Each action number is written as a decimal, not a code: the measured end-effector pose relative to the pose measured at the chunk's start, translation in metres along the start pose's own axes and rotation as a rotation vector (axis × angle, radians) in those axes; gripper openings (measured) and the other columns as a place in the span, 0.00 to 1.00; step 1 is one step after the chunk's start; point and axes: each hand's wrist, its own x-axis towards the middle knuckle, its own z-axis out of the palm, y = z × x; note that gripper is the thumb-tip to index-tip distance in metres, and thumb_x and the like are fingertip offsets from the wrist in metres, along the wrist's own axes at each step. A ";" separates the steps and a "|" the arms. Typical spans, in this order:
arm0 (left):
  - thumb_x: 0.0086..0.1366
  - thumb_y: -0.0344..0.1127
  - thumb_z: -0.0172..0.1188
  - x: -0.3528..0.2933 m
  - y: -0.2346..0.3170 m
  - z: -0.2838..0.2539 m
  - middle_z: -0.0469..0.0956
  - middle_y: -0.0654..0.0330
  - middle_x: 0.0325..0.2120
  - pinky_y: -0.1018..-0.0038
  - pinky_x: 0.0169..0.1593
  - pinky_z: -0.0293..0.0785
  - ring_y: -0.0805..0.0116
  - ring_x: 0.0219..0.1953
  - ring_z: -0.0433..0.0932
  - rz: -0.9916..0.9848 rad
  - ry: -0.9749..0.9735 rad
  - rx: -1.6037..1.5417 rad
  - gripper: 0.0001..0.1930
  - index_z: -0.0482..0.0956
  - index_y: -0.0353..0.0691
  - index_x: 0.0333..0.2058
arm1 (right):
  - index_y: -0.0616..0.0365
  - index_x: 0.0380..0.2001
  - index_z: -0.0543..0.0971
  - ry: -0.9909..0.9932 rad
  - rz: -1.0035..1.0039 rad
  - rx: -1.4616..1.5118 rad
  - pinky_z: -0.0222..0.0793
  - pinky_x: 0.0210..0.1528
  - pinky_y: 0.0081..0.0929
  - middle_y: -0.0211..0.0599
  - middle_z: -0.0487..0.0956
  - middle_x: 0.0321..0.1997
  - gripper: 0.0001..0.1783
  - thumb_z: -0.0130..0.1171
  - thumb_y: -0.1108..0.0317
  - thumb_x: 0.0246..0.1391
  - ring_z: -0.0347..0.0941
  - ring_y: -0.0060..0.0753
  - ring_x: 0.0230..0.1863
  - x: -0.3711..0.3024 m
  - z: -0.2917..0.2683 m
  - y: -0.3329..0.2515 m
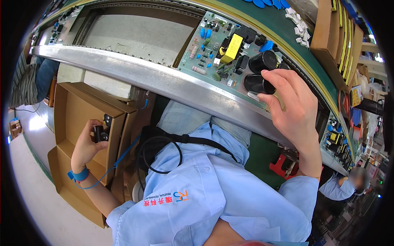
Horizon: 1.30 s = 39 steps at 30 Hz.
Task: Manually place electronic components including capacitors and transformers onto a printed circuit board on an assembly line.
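My left hand pinches a black cylindrical capacitor between thumb and fingers, above an open cardboard box. On that wrist sits a blue strap with a coiled cord. My right hand reaches over a green circuit board, its thumb and fingertips closed on a large black capacitor. Right behind stands a second large black capacitor. The board also carries a yellow transformer, blue discs and other small parts. The undersides of the capacitors are hidden.
A metal rail runs along the near side of the conveyor, between me and the board. Other boards lie at far left and at right. White connectors lie behind, beside a cardboard tray. Other people sit at both sides.
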 end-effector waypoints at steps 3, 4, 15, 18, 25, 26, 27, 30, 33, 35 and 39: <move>0.54 0.20 0.65 -0.006 0.016 0.001 0.70 0.61 0.40 0.77 0.39 0.73 0.72 0.35 0.71 0.097 0.347 0.059 0.27 0.67 0.40 0.52 | 0.56 0.41 0.80 0.035 0.011 -0.082 0.72 0.30 0.26 0.32 0.78 0.37 0.24 0.71 0.70 0.35 0.77 0.33 0.34 -0.002 0.002 -0.002; 0.54 0.20 0.65 -0.012 0.022 0.001 0.70 0.61 0.40 0.77 0.39 0.73 0.72 0.35 0.71 0.091 0.350 0.062 0.27 0.67 0.40 0.52 | 0.55 0.41 0.81 0.039 0.013 -0.082 0.71 0.29 0.25 0.32 0.78 0.37 0.24 0.71 0.70 0.35 0.77 0.33 0.34 -0.002 0.001 -0.002; 0.62 0.47 0.66 -0.014 0.138 0.091 0.73 0.49 0.45 0.68 0.39 0.86 0.48 0.43 0.82 0.480 -0.154 -1.045 0.31 0.63 0.34 0.54 | 0.47 0.47 0.83 -0.063 -0.019 -0.227 0.67 0.24 0.23 0.30 0.77 0.37 0.28 0.71 0.60 0.36 0.72 0.26 0.26 0.001 -0.003 -0.004; 0.73 0.51 0.48 0.002 0.148 0.114 0.76 0.46 0.45 0.65 0.40 0.85 0.45 0.42 0.83 0.389 -0.603 -1.177 0.26 0.58 0.39 0.58 | 0.50 0.49 0.82 0.073 -0.006 -0.120 0.66 0.22 0.22 0.32 0.77 0.39 0.30 0.71 0.60 0.37 0.70 0.25 0.24 -0.010 -0.007 -0.007; 0.73 0.55 0.42 0.009 0.180 0.161 0.76 0.48 0.42 0.70 0.36 0.82 0.56 0.35 0.84 0.311 -0.992 -1.159 0.28 0.55 0.38 0.59 | 0.58 0.49 0.79 -0.088 -0.086 0.437 0.67 0.21 0.23 0.36 0.76 0.34 0.32 0.73 0.57 0.38 0.72 0.28 0.25 -0.028 -0.004 -0.040; 0.73 0.56 0.42 0.011 0.184 0.166 0.76 0.49 0.41 0.70 0.36 0.82 0.57 0.34 0.84 0.315 -1.020 -1.135 0.28 0.56 0.38 0.59 | 0.55 0.49 0.79 -0.121 -0.072 0.433 0.64 0.18 0.22 0.30 0.74 0.32 0.32 0.72 0.57 0.37 0.70 0.24 0.23 -0.030 -0.003 -0.040; 0.73 0.58 0.39 0.010 0.190 0.166 0.77 0.51 0.38 0.72 0.34 0.81 0.59 0.33 0.84 0.333 -1.013 -1.069 0.29 0.57 0.37 0.58 | 0.55 0.46 0.79 -0.171 -0.005 0.478 0.66 0.20 0.21 0.31 0.73 0.34 0.29 0.73 0.59 0.37 0.73 0.27 0.27 -0.033 -0.007 -0.039; 0.70 0.64 0.35 0.021 0.189 0.166 0.78 0.50 0.35 0.71 0.31 0.81 0.58 0.31 0.84 0.271 -1.282 -1.031 0.35 0.56 0.36 0.57 | 0.55 0.49 0.78 -0.215 0.028 0.788 0.69 0.26 0.22 0.35 0.72 0.38 0.31 0.75 0.63 0.36 0.74 0.31 0.32 -0.040 -0.005 -0.028; 0.74 0.61 0.34 0.015 0.185 0.178 0.77 0.53 0.31 0.74 0.31 0.81 0.62 0.29 0.83 0.073 -1.459 -1.125 0.32 0.58 0.35 0.58 | 0.57 0.48 0.77 -0.261 -0.052 0.980 0.72 0.36 0.25 0.39 0.73 0.43 0.32 0.77 0.67 0.34 0.75 0.36 0.39 -0.037 -0.008 -0.022; 0.74 0.60 0.35 0.009 0.195 0.166 0.77 0.54 0.30 0.74 0.31 0.80 0.63 0.29 0.83 0.174 -1.356 -1.020 0.32 0.60 0.34 0.58 | 0.58 0.45 0.76 -0.244 0.033 1.076 0.72 0.40 0.27 0.40 0.74 0.45 0.31 0.77 0.68 0.34 0.75 0.36 0.41 -0.038 -0.008 -0.017; 0.64 0.35 0.64 0.020 0.194 0.141 0.78 0.57 0.29 0.74 0.37 0.77 0.67 0.30 0.81 0.985 -0.182 -0.469 0.24 0.68 0.34 0.56 | 0.56 0.40 0.65 -0.053 0.586 1.435 0.72 0.51 0.30 0.48 0.78 0.46 0.31 0.75 0.69 0.38 0.77 0.37 0.48 -0.052 -0.015 0.004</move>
